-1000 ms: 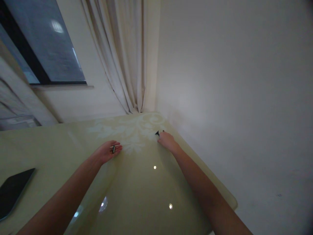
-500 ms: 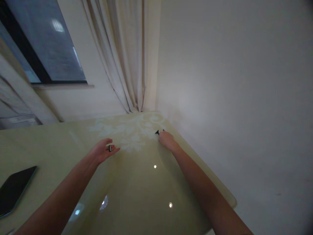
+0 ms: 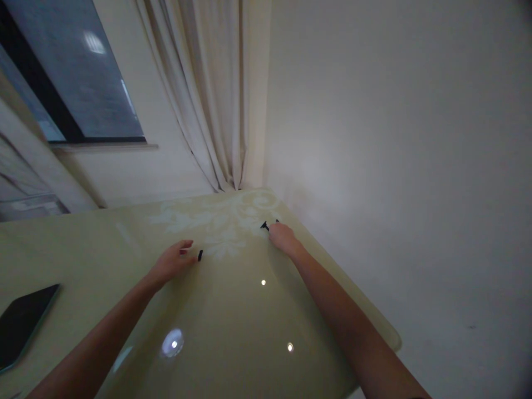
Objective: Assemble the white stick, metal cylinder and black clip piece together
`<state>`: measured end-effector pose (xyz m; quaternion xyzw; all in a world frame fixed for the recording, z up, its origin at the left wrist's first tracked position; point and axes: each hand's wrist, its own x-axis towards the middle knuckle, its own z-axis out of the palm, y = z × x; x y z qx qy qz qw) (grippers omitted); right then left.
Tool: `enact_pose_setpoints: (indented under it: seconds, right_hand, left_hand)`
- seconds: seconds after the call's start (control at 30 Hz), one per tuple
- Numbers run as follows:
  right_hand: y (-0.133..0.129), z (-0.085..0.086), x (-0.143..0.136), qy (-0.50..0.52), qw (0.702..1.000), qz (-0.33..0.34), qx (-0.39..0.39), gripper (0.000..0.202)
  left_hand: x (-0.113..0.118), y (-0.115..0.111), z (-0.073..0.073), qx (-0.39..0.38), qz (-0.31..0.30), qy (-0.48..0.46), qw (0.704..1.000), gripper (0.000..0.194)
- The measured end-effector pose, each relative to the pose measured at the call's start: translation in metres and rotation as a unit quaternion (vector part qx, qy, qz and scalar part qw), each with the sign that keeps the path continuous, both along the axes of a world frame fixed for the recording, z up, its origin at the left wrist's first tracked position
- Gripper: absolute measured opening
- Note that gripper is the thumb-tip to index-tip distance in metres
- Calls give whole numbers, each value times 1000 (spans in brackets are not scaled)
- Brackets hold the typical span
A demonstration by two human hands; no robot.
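My right hand (image 3: 282, 238) is closed around the handle of a black razor (image 3: 265, 225), over the far right part of the table. Its T-shaped head sticks out to the left of my fingers, and most of the handle is hidden in the hand. My left hand (image 3: 172, 263) is to the left, palm turned down. At its fingertips is a small black piece (image 3: 200, 255), which looks like a razor cover or cartridge; its exact kind is too small to tell. The two hands are apart, with bare tabletop between them.
The glossy pale green table (image 3: 224, 321) has a white floral pattern near its far corner. A dark tablet or phone (image 3: 27, 324) lies at the left. A wall (image 3: 394, 166) borders the right side, and a curtain (image 3: 216, 100) hangs behind the table.
My left hand has turned from palm up to palm down. The small black piece has gone from lying across its fingers to its fingertips, farther right. My right hand has barely moved.
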<state>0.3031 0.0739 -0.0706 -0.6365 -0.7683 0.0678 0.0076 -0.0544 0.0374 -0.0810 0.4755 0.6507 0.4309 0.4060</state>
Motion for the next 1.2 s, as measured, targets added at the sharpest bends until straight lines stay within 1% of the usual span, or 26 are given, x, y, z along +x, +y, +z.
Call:
enact_pose_setpoints:
  seconds: [0.1, 0.3, 0.4, 0.6, 0.73, 0.9, 1.0, 1.13, 1.2]
  right_hand:
    - [1, -1, 0, -11, 999, -33, 1, 39]
    - [1, -1, -1, -16, 999, -50, -4, 42]
    - [1, 0, 0, -14, 998, -53, -5, 41]
    - [0, 0, -1, -8, 998, -56, -4, 39]
    - [-1, 0, -2, -4, 998, -57, -4, 39]
    - [0, -1, -1, 1, 998, -60, -2, 37]
    - [0, -2, -1, 5, 998, -65, 1, 34]
    - [-1, -2, 0, 13, 997, -75, 7, 33]
    - [-2, -2, 0, 19, 997, -79, 12, 32]
  left_hand:
    - [-3, 8, -7, 17, -51, 65, 996, 51]
    - [-6, 27, -17, 34, -142, 152, 978, 44]
    - [-10, 31, -19, 32, -174, 181, 967, 44]
    - [-20, 28, -16, 1, -224, 216, 950, 54]
    - [-22, 34, -16, -6, -223, 246, 943, 51]
    - [-23, 49, -22, 12, -185, 287, 940, 42]
    - [-25, 52, -26, 25, -165, 304, 938, 38]
    - [-28, 51, -29, 36, -170, 309, 935, 52]
    - [-27, 52, -30, 42, -176, 310, 933, 54]
